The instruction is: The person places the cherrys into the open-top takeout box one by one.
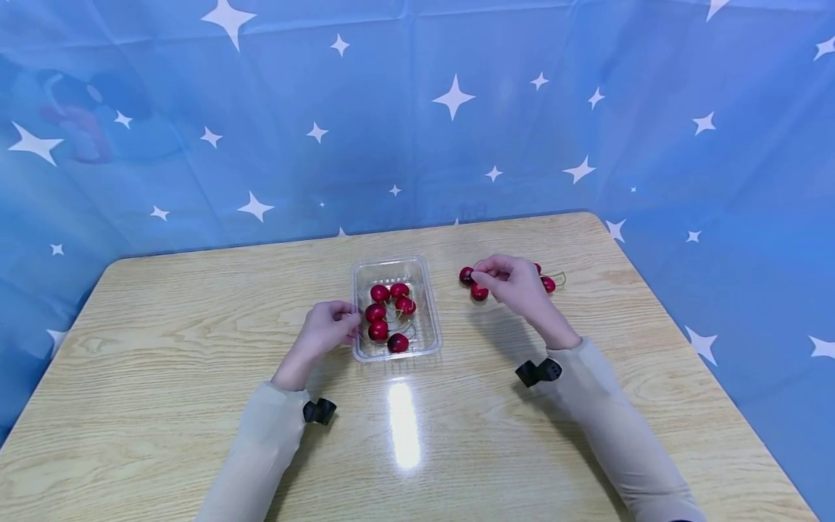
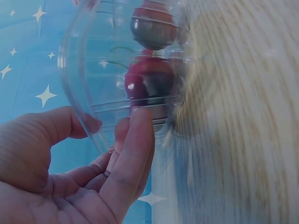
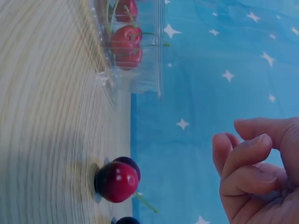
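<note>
A clear plastic container (image 1: pixel 430 319) sits on the table with several red cherries (image 1: pixel 377 330) in it. My left hand (image 1: pixel 326 326) grips its left side; in the left wrist view the thumb (image 2: pixel 86 125) lies at the rim and the fingers (image 2: pixel 128 158) touch the outer wall. Over a loose group of cherries to the right of the container hovers my right hand (image 1: pixel 520 288). Its fingers (image 3: pixel 245 156) are loosely bent and hold nothing in the right wrist view. A cherry (image 3: pixel 117 182) with a green stem lies below them, apart from the hand.
More loose cherries (image 1: pixel 548 284) lie just right of the right hand, partly hidden by it. The light wooden table (image 1: pixel 196 348) ends at a blue star-patterned cloth (image 1: pixel 391 130) behind. Both sleeves carry small black wrist cameras (image 1: pixel 538 373).
</note>
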